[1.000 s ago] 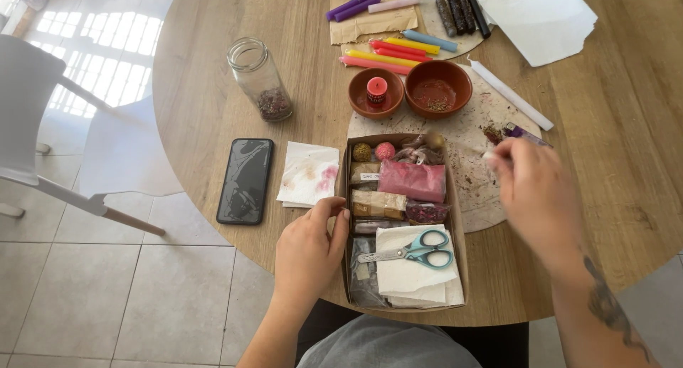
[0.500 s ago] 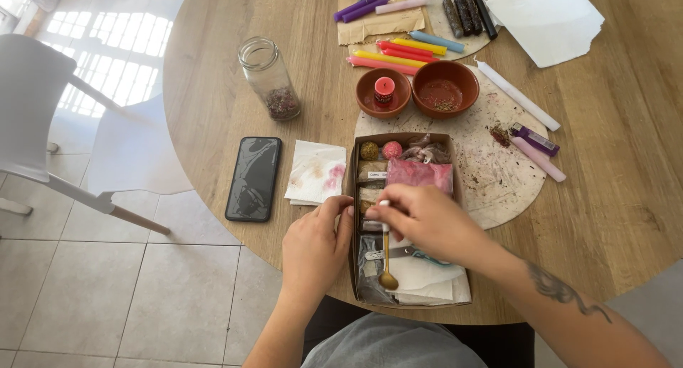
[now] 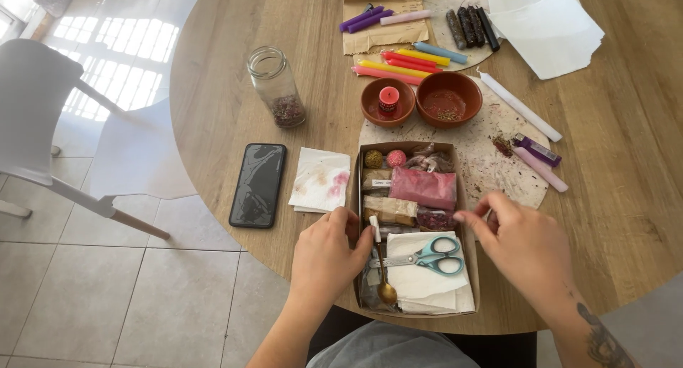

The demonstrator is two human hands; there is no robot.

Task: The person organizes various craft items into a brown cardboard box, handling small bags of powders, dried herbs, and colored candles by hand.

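Note:
An open cardboard box [image 3: 466, 218] sits at the near edge of the round wooden table [image 3: 626, 197]. It holds small packets, a pink packet [image 3: 422, 187], teal-handled scissors [image 3: 427, 257] on folded white paper, and a gold spoon [image 3: 385, 279]. My left hand [image 3: 325, 258] grips the box's left wall, its thumb inside by the spoon's handle. My right hand [image 3: 523, 243] rests at the box's right wall, fingertips pinched near a dark packet [image 3: 435, 219]; I cannot tell if they hold anything.
Beyond the box are two clay bowls [image 3: 448, 97], one with a red candle [image 3: 388, 97], rows of coloured candles [image 3: 402, 62], a glass jar [image 3: 276, 87], a black phone [image 3: 257, 184], a stained napkin [image 3: 321, 179] and white paper [image 3: 548, 23]. A white chair [image 3: 43, 119] stands left.
My right hand came from the far right into the box, set the gold spoon down inside, then drew back to the box's right wall. My left hand stayed on the box.

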